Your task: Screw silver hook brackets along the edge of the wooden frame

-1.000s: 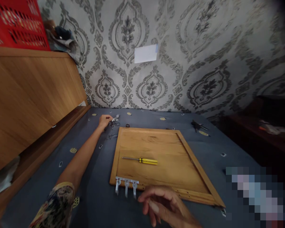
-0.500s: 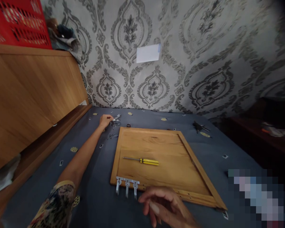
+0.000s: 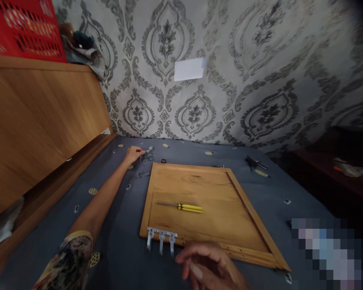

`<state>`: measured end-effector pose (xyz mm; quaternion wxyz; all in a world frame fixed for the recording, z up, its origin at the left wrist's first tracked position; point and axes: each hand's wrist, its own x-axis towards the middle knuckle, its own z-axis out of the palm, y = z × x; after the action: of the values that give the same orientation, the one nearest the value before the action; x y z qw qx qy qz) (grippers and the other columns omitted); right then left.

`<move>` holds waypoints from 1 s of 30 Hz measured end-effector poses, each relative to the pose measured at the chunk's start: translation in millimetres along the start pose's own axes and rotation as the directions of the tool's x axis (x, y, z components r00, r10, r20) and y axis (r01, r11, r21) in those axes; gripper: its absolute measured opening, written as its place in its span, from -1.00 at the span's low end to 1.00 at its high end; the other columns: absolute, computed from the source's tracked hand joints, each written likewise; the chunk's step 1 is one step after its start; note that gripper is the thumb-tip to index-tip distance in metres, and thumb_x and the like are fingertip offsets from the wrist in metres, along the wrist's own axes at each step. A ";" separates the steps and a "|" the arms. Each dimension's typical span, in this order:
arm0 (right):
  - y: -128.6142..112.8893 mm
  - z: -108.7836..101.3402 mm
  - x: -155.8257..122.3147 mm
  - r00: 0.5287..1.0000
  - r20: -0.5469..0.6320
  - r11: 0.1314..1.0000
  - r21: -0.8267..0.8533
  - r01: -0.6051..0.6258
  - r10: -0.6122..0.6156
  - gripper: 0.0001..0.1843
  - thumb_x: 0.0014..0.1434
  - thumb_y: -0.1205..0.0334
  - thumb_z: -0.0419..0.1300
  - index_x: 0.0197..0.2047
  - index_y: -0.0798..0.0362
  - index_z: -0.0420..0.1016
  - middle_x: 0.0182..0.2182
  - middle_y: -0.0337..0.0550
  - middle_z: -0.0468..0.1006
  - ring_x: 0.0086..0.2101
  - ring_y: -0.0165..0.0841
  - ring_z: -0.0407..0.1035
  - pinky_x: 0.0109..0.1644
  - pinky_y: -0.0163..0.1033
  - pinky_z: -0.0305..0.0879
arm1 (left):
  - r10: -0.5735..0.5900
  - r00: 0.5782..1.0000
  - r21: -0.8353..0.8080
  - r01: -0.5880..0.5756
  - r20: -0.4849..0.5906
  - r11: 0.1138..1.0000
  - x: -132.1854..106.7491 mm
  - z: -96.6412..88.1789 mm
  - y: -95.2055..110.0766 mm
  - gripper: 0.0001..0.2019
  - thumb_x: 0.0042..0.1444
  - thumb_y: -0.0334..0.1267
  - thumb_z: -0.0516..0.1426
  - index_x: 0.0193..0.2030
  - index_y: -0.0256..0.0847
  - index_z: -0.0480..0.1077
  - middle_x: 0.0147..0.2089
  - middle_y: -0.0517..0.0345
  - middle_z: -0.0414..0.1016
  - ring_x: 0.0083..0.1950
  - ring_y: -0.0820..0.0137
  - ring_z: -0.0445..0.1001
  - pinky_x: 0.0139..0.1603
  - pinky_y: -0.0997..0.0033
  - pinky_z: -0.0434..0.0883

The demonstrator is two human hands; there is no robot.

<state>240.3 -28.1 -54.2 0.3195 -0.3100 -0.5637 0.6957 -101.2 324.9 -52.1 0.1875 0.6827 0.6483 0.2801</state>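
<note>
Our left hand (image 3: 134, 154) reaches far out to a small heap of silvery metal fittings (image 3: 146, 156) on the blue-grey patterned cloth (image 3: 115, 217), just beyond the far left corner of the flat framed wooden panel (image 3: 205, 185). Its grip is bunched at the heap, and we cannot tell whether it pinches a piece. Our right hand (image 3: 208, 264) hovers by the panel's near edge, grip loosely spread and empty, beside three silver metal brackets (image 3: 161, 238). A yellow-handled screwdriver (image 3: 181, 206) lies on the panel.
</note>
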 end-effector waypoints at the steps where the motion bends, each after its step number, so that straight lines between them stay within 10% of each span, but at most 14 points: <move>1: -2.6 -0.4 -0.9 1.000 0.015 1.000 -0.007 -0.003 0.003 -0.59 0.26 -0.19 0.29 -0.03 -0.07 0.65 -0.33 -0.17 0.60 -0.47 -0.51 0.39 -0.30 -0.31 0.36 | -0.007 1.000 0.004 0.007 0.000 1.000 2.4 -2.3 0.6 -0.62 0.36 -0.08 0.22 0.20 -0.25 0.44 0.20 -0.01 0.48 0.12 0.14 0.54 0.10 0.05 0.56; 30: 3.4 -5.3 -5.9 0.999 -0.028 0.998 -0.048 -0.040 0.038 -0.57 0.26 -0.20 0.29 0.00 -0.08 0.64 -0.29 -0.15 0.60 -0.42 -0.47 0.40 -0.22 -0.28 0.41 | 0.001 0.995 -0.038 0.003 0.098 0.999 47.7 16.6 14.2 -0.62 0.38 -0.10 0.21 0.23 -0.23 0.41 0.21 -0.06 0.47 0.12 0.19 0.54 0.11 0.03 0.56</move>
<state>247.8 -30.2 -58.0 0.3060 -0.3381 -0.5698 0.6837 -79.7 372.6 -49.4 0.2321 0.6917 0.6332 0.2585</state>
